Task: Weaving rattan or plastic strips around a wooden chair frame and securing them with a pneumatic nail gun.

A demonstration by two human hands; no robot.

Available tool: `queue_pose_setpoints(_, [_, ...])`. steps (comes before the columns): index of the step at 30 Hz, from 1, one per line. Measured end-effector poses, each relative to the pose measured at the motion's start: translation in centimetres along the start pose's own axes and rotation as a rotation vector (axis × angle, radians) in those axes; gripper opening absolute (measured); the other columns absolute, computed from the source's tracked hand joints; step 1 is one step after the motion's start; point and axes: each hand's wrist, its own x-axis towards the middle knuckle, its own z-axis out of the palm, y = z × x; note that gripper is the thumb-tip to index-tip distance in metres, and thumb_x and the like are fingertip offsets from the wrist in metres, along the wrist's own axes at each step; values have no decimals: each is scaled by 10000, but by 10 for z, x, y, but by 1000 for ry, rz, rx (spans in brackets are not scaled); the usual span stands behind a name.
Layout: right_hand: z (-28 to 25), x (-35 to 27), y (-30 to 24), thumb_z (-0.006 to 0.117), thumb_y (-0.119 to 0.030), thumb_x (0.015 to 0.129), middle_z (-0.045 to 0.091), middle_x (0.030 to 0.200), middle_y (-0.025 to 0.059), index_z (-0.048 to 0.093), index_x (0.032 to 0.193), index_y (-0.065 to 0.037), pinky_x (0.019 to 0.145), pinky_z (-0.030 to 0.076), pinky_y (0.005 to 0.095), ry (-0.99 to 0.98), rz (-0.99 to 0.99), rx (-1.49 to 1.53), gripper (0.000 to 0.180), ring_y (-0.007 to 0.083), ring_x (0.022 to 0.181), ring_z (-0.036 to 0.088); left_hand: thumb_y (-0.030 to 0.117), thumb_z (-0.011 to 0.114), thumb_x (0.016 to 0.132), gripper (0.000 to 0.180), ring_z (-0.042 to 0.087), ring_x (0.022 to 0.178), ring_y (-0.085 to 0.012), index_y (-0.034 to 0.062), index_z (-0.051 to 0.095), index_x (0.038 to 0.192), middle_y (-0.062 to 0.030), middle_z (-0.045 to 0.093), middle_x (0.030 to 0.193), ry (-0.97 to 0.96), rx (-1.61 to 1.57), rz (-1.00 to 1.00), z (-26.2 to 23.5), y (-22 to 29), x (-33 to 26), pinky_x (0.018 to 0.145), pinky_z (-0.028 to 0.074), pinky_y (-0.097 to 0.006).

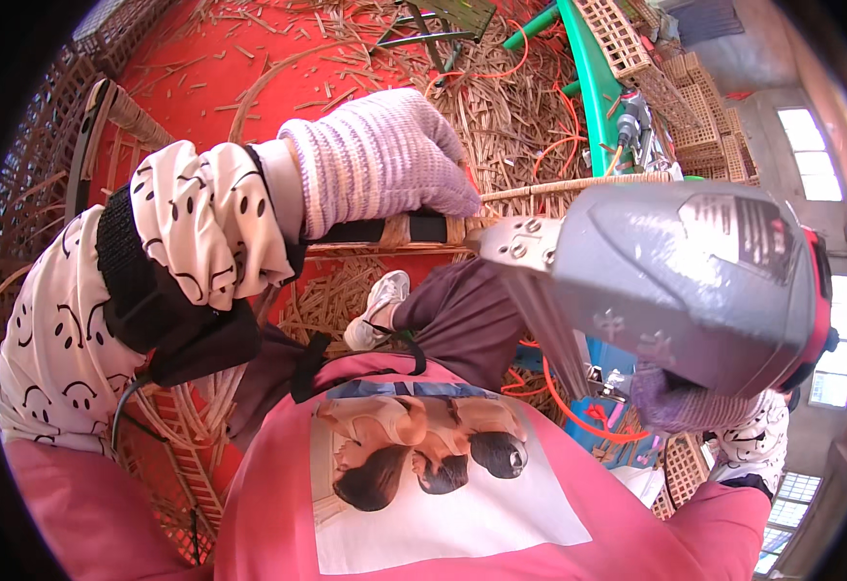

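Crosswise in long axis: grey power tool (675,276), nose (522,242) leftward.

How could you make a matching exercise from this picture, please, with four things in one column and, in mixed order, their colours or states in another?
Column one:
1. Left hand
2. Grey tool
3. Shoe
4. Shirt

Column two:
A. White
B. Held by the right hand
C. Pink
D. Gripping a bar with black bands

Right pairs: 1-D, 2-B, 3-A, 4-C
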Motion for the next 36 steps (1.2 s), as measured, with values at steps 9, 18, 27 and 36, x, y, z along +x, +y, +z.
queue_pose_setpoints(9, [11,10,-20,671,-87,689,598,800,104,550,1053,29,563,508,328,-93,102,-174,401,178,590,583,195,769,696,217,587,615,-88,11,709,794,-35,653,666,8,82,33,-2,4,0,596,484,-268])
queue_pose_setpoints(18, [18,17,-32,691,-107,699,616,811,87,568,1027,5,572,507,310,-166,206,-271,368,162,603,597,192,766,694,217,583,616,-80,10,713,800,-38,656,668,21,104,2,0,3,0,594,482,-266])
queue_pose_setpoints(27, [20,17,-23,710,-127,708,635,822,71,586,1000,-18,581,507,292,-191,355,-196,335,146,617,612,218,722,749,235,567,652,-68,4,701,844,-23,637,686,7,32,64,-12,4,6,616,470,-261])
queue_pose_setpoints(36, [-29,-38,46,645,-167,790,539,741,59,517,1013,8,538,513,335,394,-61,501,311,174,579,570,211,728,720,246,578,707,-100,-1,650,817,-44,634,765,-154,130,140,-15,7,2,659,473,-265])
